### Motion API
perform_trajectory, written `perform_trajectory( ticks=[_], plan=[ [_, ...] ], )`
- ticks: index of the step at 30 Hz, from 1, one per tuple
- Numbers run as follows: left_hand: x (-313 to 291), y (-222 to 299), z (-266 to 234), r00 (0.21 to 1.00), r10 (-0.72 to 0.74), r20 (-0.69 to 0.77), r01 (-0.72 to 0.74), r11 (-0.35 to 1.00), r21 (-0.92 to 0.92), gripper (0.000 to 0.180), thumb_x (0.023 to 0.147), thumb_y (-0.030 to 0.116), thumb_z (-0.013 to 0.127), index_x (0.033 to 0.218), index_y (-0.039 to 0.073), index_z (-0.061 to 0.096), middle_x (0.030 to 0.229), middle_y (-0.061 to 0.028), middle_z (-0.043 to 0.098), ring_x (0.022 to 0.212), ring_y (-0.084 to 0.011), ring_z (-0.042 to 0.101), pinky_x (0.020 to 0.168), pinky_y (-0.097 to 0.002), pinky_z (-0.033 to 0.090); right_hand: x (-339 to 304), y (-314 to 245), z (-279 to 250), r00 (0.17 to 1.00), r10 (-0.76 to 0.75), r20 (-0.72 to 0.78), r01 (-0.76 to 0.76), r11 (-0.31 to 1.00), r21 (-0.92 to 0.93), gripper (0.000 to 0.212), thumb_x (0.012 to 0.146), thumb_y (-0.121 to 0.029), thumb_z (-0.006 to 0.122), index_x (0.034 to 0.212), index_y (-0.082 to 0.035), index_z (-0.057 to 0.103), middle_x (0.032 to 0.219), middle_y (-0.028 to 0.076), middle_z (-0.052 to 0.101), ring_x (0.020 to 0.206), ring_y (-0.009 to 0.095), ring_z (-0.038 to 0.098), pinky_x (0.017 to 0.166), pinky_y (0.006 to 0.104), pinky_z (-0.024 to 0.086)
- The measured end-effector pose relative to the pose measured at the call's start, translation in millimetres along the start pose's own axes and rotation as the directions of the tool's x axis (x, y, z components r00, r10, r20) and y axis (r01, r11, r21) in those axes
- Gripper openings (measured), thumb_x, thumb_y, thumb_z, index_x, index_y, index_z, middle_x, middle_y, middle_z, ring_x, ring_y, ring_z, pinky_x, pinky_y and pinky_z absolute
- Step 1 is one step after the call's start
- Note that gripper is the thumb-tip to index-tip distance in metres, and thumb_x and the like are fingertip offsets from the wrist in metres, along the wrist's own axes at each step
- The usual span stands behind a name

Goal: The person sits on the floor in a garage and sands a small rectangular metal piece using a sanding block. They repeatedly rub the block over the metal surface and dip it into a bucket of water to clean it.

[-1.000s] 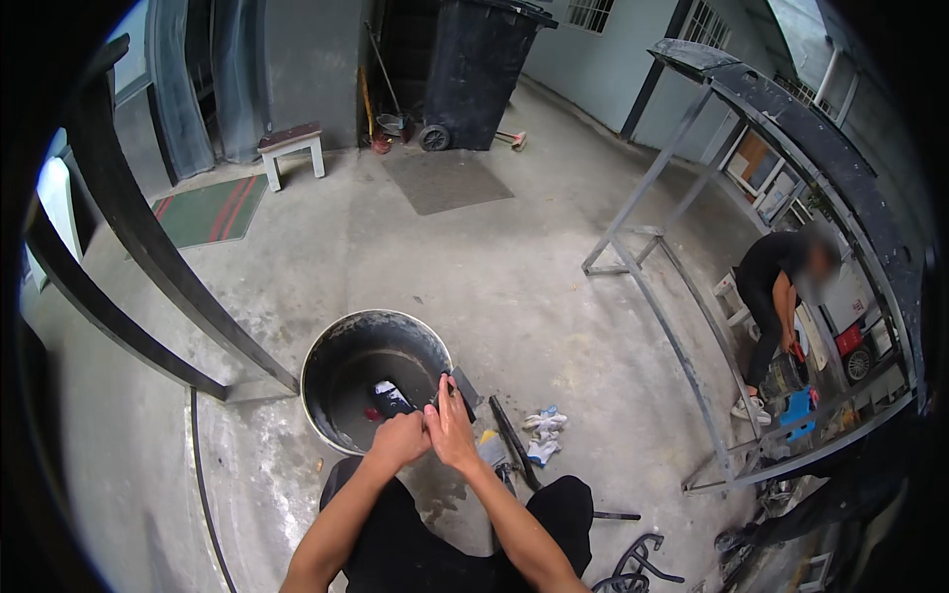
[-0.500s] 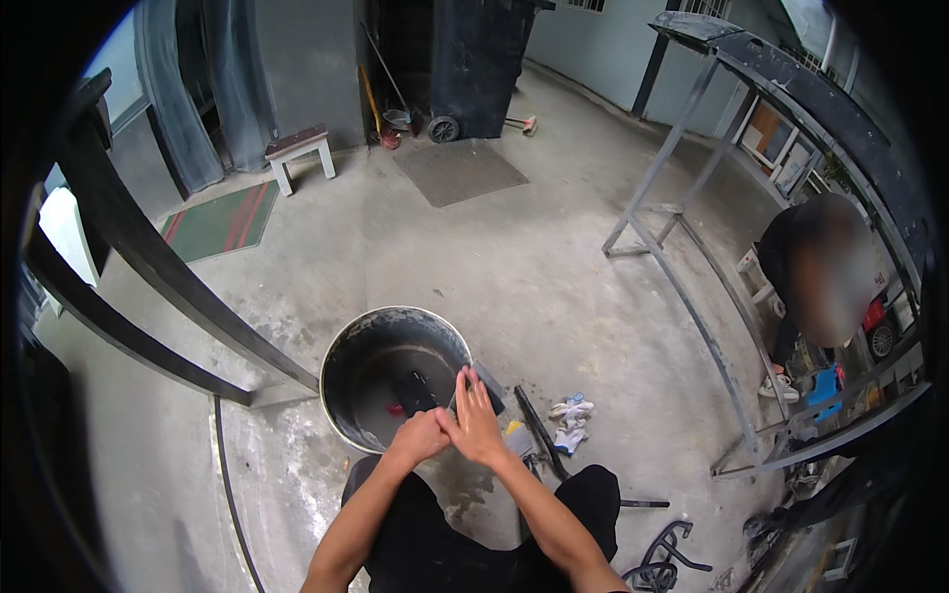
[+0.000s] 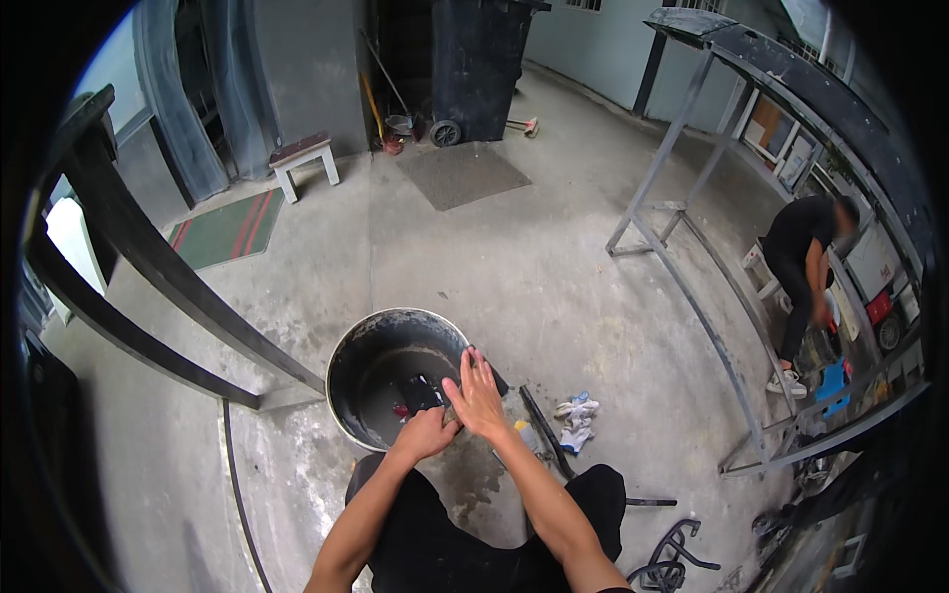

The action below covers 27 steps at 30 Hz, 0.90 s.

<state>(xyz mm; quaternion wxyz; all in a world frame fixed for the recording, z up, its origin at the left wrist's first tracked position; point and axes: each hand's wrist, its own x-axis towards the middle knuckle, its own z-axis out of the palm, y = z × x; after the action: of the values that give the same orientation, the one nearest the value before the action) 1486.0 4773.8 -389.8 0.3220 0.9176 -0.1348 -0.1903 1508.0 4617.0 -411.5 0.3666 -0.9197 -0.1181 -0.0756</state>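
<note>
A round dark tub (image 3: 341, 385) with a pale rim stands on the floor in front of my knees. Inside it lie a black object (image 3: 423, 391) with small white marks and a small red thing (image 3: 400, 410). My left hand (image 3: 425, 435) is closed at the tub's near right rim; what it grips, if anything, is hidden. Beside it my right hand (image 3: 477, 400) is open, fingers stretched out, palm tilted toward the tub. Behind those fingers shows part of a dark flat piece (image 3: 499, 378), mostly covered, and I cannot tell if the hand touches it.
White gloves (image 3: 577, 420) and a black bar (image 3: 544, 430) lie right of the tub. Bent black metal parts (image 3: 672, 563) are lower right. A metal frame (image 3: 682, 257) stands right, with a person (image 3: 799, 247) bending beyond it. Dark curved beams (image 3: 188, 277) rise at left.
My right hand has turned and shifted slightly away from my left fist. Less of the dark flat piece shows behind it. The view has shifted slightly.
</note>
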Motion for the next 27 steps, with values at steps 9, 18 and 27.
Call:
perform_trajectory(
  ticks=[9,18,27],
  plan=[
    [-3,-14,-8,0.993,-0.024,0.114,0.033,0.996,-0.077,0.046,0.088,0.037,0.06,0.104,-0.006,0.067,0.102,-0.0323,0.066,0.1,-0.0465,0.064,0.087,-0.0502,0.05,-5,-10,7,1.0,0.017,-0.013,-0.016,0.997,0.073,0.082,0.102,-0.049,0.038,0.152,0.01,0.013,0.157,0.03,0.022,0.149,0.04,0.016,0.122,0.0465,0.011],
    [-1,-30,-8,1.0,0.028,-0.008,-0.028,0.998,-0.061,0.053,0.091,0.044,0.058,0.097,-0.008,0.067,0.097,-0.0322,0.066,0.098,-0.0469,0.064,0.087,-0.0512,0.05,-5,-24,14,0.998,-0.016,-0.058,0.013,0.999,-0.035,0.084,0.101,-0.052,0.038,0.151,0.012,0.018,0.156,0.031,0.025,0.149,0.039,0.019,0.122,0.0466,0.014],
    [-19,-28,-12,0.998,0.025,-0.065,-0.024,1.0,0.012,0.048,0.091,0.043,0.061,0.092,-0.005,0.064,0.093,-0.0306,0.067,0.093,-0.0474,0.064,0.083,-0.0528,0.05,-22,-28,8,0.989,-0.135,0.063,0.136,0.991,-0.01,0.081,0.1,-0.05,0.042,0.149,0.012,0.022,0.152,0.032,0.031,0.147,0.04,0.024,0.121,0.0453,0.017]
  ],
)
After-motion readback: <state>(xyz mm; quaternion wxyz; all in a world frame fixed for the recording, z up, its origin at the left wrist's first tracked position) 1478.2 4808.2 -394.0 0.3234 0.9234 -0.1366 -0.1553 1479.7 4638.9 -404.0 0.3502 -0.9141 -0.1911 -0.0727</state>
